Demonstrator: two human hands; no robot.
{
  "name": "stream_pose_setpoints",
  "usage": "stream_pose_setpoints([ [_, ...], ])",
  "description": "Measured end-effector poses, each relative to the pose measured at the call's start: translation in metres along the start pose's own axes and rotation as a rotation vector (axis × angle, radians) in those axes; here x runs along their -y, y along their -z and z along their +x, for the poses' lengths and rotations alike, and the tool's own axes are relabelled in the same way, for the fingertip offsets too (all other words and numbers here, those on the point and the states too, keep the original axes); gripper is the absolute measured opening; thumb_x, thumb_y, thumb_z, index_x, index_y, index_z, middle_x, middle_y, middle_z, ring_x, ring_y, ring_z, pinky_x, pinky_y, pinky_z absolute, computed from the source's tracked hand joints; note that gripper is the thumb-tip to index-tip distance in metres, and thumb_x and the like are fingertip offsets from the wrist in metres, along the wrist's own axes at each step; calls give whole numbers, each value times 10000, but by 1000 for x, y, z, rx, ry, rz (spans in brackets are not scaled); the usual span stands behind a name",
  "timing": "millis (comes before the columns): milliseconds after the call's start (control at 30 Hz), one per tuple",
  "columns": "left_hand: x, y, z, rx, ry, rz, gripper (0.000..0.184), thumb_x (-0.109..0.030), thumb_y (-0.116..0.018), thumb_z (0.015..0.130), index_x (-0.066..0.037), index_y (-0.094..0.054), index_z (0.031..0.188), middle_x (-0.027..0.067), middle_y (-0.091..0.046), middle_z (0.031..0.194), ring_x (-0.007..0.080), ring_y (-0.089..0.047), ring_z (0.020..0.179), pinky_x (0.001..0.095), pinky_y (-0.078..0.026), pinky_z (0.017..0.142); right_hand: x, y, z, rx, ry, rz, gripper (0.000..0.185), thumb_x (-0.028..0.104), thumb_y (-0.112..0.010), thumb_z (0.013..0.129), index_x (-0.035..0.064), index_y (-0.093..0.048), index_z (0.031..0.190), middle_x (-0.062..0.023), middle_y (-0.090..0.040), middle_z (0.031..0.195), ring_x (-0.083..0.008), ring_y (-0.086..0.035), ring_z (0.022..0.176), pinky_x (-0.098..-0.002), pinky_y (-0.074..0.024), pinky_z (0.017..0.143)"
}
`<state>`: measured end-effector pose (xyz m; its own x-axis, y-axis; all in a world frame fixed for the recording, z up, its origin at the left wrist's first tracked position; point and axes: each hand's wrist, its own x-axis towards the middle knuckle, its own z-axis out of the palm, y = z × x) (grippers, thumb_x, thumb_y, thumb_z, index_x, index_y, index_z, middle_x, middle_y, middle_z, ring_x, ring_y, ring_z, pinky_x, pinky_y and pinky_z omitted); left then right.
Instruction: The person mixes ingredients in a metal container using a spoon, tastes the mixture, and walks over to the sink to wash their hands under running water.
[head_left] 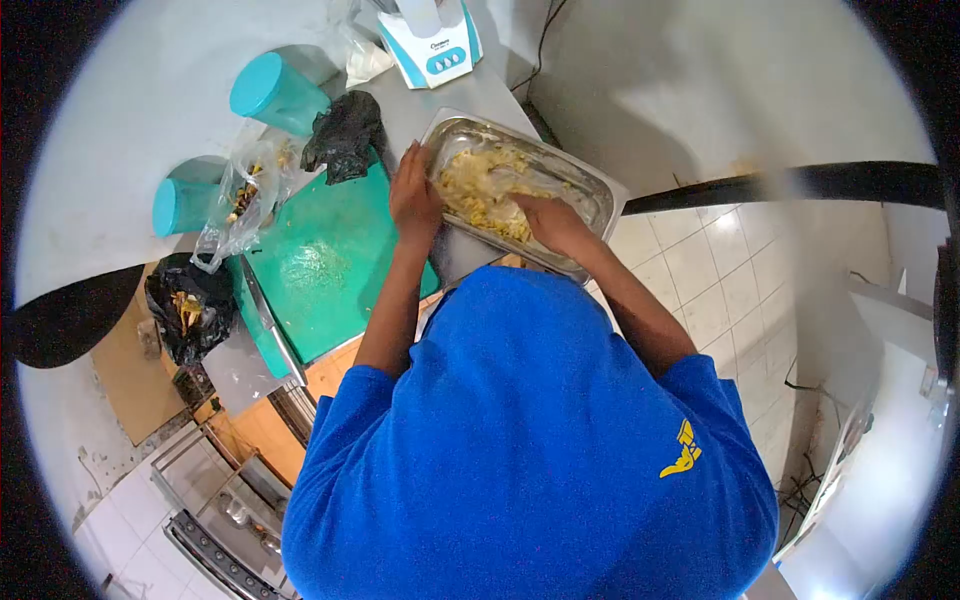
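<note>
A person in a blue shirt [560,420] has both hands at a metal tray [597,200], which sits on the table [495,100] to the right of a green cutting board [310,250]. The left hand [415,195] lies against the left end of the tray, its fingers extended and close together along the rim. The right hand [552,225] reaches over the near side, fingers bent and tips down in a yellow, lumpy mixture [485,190] spread across the tray's bottom; whether those fingers close on anything cannot be told. The two hands are apart. The mixture lies mostly toward the left and middle, with bare metal showing at the right. The cutting board has a wet, pale smear [315,265] on it, and a knife [272,320] lies along its left edge. A crumpled black bag [345,135] rests at the board's far end, beside a larger container [280,95] with a teal lid. Left of the board are a clear plastic bag [245,195] with dark and yellowish pieces inside, a smaller teal container [185,207], and an open black bag [190,305] holding yellowish scraps. Beyond the tray stands a white and teal appliance [430,45] with three knobs
</note>
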<state>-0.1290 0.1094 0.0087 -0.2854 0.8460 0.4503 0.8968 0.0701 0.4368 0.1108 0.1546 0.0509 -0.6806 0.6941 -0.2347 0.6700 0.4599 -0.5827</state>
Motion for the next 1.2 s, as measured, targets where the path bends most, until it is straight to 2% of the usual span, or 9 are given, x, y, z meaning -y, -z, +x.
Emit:
stream_pose_setpoints([
  [133, 0, 13, -11, 19, 22, -56, 550, 38, -488, 723, -66, -468, 1263, 136, -465, 1319, 294, -457, 1199, 401, -373, 989, -21, 35, -33, 12, 300, -161, 394, 79, -428, 839, 138, -548, 1210, -206, -628, 993, -372, -622, 854, -455, -501, 750],
  [300, 3, 14, -13, -45, 4, 37, 508, 4, -496, 766, -41, -453, 1271, 143, -464, 1310, 291, -472, 1168, 415, -370, 977, -3, 105, -80, 336, -52, -294, 363, 79, -456, 843, 165, -588, 1169, -170, -627, 1033, -347, -617, 900, -446, -495, 781],
  [400, -3, 17, -11, -12, 35, 56, 488, -30, -500, 806, -19, -423, 1288, 170, -496, 1259, 305, -510, 1104, 425, -378, 959, 2, 64, -75, 273, 151, -108, 346, 95, -456, 849, 157, -596, 1159, -192, -638, 963, -355, -625, 856, -454, -495, 769],
  [500, 1, 18, -10, -21, 17, -115, 493, -44, -488, 831, -25, -389, 1314, 184, -529, 1205, 319, -536, 1054, 457, -372, 957, 13, 28, -41, 195, 136, -151, 334, 102, -452, 854, 146, -598, 1152, -205, -642, 902, -368, -627, 810, -467, -491, 756],
  [700, 10, 13, -13, 64, 90, -99, 547, 1, -463, 818, -20, -338, 1350, 196, -554, 1154, 340, -541, 1026, 470, -370, 952, 57, 14, -6, -127, 63, 33, 311, 113, -448, 878, 129, -589, 1154, -205, -630, 894, -384, -599, 813, -466, -474, 719],
  [733, 10, 12, -13, 40, 84, -116, 557, 7, -462, 812, -22, -334, 1354, 197, -555, 1149, 344, -539, 1028, 471, -370, 953, 49, 7, 2, -174, 139, 23, 327, 109, -447, 878, 114, -568, 1181, -214, -625, 906, -393, -595, 802, -468, -468, 715],
  [933, 12, 11, -15, -26, 51, -165, 605, 33, -459, 783, -43, -326, 1369, 193, -552, 1150, 353, -520, 1060, 495, -347, 973, 26, 13, -27, 86, 185, -172, 347, 116, -416, 865, 139, -588, 1165, -236, -634, 888, -357, -638, 807, -453, -512, 696],
  [1033, 9, 12, -14, 3, 73, -151, 622, 41, -461, 769, -47, -326, 1370, 189, -539, 1175, 352, -507, 1084, 496, -339, 982, 19, 55, -62, 124, 154, -143, 334, 122, -419, 867, 132, -595, 1150, -232, -635, 887, -351, -640, 821, -458, -513, 705],
  [1200, 8, 12, -17, 5, 79, -100, 634, 44, -468, 755, -55, -337, 1367, 171, -516, 1220, 340, -490, 1122, 493, -334, 989, 8, 92, -96, 127, -252, -311, 326, 114, -433, 860, 133, -593, 1143, -216, -643, 882, -362, -637, 827, -477, -507, 727],
])
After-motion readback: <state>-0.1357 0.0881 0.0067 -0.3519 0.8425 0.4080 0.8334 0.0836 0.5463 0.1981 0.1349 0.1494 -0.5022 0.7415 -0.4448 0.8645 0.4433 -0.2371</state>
